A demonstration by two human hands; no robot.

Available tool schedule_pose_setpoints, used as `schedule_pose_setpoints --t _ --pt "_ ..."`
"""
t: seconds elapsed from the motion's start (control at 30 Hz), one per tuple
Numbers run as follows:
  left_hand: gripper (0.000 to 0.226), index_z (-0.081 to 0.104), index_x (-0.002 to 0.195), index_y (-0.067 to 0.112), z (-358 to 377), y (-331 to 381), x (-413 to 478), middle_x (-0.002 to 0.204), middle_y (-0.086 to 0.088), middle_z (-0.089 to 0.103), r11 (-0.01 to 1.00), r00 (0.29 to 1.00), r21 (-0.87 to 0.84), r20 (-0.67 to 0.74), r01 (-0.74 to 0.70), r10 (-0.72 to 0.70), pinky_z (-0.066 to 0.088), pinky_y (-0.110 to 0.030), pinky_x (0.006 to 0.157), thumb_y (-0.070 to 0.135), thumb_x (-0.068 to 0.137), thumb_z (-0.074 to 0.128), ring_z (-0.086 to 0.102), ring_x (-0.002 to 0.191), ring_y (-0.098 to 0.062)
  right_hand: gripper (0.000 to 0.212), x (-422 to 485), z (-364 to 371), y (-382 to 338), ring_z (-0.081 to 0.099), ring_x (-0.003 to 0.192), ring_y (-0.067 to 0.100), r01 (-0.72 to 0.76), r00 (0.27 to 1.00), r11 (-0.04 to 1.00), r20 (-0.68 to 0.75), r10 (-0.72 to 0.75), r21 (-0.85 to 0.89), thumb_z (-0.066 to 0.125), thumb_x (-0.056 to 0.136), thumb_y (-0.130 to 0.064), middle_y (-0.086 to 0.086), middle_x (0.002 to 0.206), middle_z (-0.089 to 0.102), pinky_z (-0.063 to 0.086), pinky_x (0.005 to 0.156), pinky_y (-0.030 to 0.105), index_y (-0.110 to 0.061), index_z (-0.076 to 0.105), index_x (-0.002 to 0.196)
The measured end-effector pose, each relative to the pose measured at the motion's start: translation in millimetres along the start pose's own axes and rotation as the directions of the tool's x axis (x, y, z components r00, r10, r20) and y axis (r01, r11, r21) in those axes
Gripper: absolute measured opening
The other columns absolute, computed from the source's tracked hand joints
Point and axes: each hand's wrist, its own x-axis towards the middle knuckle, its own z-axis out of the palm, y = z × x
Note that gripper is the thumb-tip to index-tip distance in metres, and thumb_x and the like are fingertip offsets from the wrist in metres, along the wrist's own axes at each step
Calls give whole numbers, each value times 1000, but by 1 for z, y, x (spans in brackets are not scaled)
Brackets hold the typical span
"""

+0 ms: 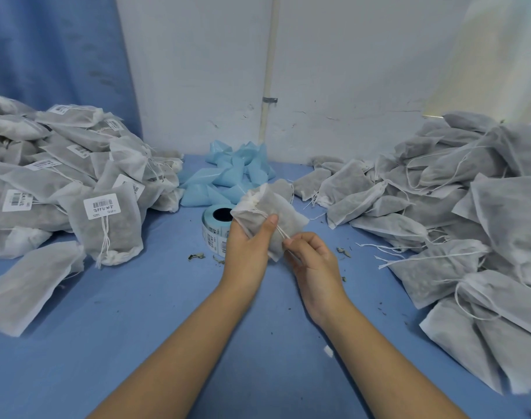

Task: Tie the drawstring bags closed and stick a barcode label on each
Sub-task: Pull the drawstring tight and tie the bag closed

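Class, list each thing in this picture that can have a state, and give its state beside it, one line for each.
held bag: lifted off the table, no label showing
drawstring: pulled out, pinched by the right hand
left hand: gripping the held bag
right hand: closed on the drawstring
label roll: lying flat, partly used
left pile of bags: tied, labelled
right pile of bags: unlabelled, strings loose
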Motion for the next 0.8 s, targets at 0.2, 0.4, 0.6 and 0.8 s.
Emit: schedule_pose_setpoints --t 0.2,0.4,0.6,0.8 --pt "23 61 110 14 -2 4 0 107 -4 71 999 999 -22 -18 -48 47 53 -36 91 13 88 65 67 100 -16 18 0 0 2 56 72 13 -11 1000 994 9 12 -109 65 82 -2 -4 70 63 45 76 27 -16 60 71" --pt "13 66 98 20 -13 9 8 91 8 74 998 995 -33 -82 -58 55 55 -22 76 16 86 67 69 87 -7 10 1 1 9 61 77 16 19 998 937 -45 -37 -350 64 87 -9 -2 92 64 50 80 30 -17 59 91" --pt "9 67 89 16 -30 12 17 79 5 73 993 994 -119 -107 -23 10 54 -21 65 8 87 64 69 71 -10 50 3 3 14 50 61 -2 226 972 550 223 -74 -804 57 89 -13 -3 115 42 38 67 16 -34 36 130" --pt "42 68 51 18 -38 12 19 53 3 64 992 993 -123 -108 40 -53 47 -15 50 -13 75 50 60 49 -9 19 2 6 17 49 80 21 393 919 250 378 -107 -885 48 94 -16 0 110 32 37 65 31 -18 52 112"
